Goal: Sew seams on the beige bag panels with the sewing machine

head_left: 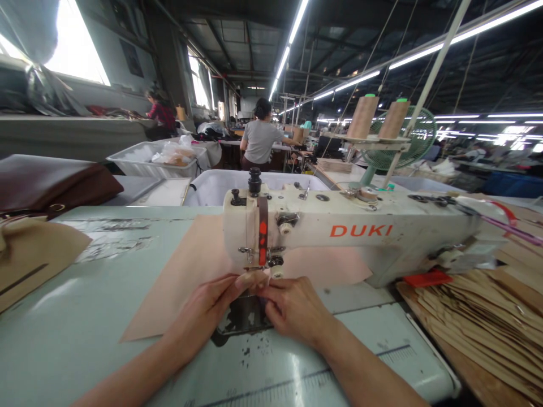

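Observation:
A white sewing machine [360, 220] with "DUKI" in orange letters stands across the bed. A flat, pale tan panel [169, 277] lies beneath its head and shows on both sides of it. Just below the needle area, my left hand [212, 299] reaches in with fingers bent together over the panel's near edge. My right hand [297, 308] meets it from the other side, its thumb and index finger pinched. The fingertips of both hands touch or nearly touch. Whatever lies between them is too small or hidden to make out.
Stacked tan pieces [479, 328] lie at the right beside a red object [427, 278]. A brown bag [55, 183] and another tan piece [38, 254] are at left. Thread cones [363, 117] stand behind the machine. A white bin [212, 183] and a co-worker [261, 138] are beyond.

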`<state>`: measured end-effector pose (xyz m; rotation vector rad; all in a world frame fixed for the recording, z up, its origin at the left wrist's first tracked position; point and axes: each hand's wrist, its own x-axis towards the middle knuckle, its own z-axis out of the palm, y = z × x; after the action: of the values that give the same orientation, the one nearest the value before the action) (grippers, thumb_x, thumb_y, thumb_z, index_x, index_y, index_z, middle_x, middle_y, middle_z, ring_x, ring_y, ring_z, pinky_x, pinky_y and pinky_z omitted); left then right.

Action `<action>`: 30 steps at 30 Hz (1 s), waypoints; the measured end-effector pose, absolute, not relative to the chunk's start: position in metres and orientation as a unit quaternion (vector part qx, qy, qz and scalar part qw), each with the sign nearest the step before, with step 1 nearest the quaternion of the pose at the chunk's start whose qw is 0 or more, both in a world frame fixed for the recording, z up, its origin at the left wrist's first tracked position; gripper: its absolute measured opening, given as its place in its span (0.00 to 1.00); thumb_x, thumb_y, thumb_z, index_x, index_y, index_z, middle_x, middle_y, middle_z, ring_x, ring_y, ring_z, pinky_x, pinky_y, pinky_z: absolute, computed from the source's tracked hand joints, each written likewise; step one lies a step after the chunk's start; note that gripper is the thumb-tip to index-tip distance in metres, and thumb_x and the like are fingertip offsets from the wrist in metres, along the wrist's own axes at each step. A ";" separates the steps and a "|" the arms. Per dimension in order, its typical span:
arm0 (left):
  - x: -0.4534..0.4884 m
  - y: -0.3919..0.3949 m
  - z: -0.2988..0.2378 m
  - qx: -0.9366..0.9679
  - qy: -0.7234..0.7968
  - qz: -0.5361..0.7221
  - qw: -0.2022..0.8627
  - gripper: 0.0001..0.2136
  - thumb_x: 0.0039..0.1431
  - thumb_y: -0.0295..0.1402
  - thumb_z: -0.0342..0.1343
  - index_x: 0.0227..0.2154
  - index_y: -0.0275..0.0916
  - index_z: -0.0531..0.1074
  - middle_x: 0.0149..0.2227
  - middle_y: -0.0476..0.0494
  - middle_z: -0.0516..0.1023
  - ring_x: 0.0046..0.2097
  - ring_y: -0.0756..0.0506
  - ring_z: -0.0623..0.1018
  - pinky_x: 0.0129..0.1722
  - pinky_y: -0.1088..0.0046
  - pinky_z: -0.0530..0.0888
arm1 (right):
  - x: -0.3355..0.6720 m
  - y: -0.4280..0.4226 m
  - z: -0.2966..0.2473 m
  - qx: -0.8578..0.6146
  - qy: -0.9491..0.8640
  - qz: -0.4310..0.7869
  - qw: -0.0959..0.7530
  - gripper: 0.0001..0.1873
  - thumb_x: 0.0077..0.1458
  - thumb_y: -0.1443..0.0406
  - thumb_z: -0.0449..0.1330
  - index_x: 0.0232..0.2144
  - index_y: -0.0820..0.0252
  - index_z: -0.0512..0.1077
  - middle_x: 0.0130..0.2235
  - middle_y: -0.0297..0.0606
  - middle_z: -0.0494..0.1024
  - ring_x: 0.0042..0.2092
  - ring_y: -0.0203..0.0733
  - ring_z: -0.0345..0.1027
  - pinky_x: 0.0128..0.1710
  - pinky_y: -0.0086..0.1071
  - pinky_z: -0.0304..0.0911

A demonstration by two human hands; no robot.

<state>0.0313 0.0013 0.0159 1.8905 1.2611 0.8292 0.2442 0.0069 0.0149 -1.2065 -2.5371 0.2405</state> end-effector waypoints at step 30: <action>0.037 -0.013 -0.006 0.907 0.360 0.218 -0.006 0.17 0.69 0.27 0.46 0.58 0.44 0.66 0.51 0.45 0.75 0.53 0.43 0.74 0.56 0.63 0.71 | 0.240 0.015 0.009 -0.547 -0.787 0.186 0.216 0.20 0.64 0.59 0.51 0.25 0.59 0.74 0.29 0.38 0.80 0.33 0.41 0.73 0.32 0.30 0.54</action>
<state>0.0371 -0.0128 -0.0061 2.8604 1.1343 0.6871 0.2399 0.0153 0.0088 -1.5160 -2.1811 0.5164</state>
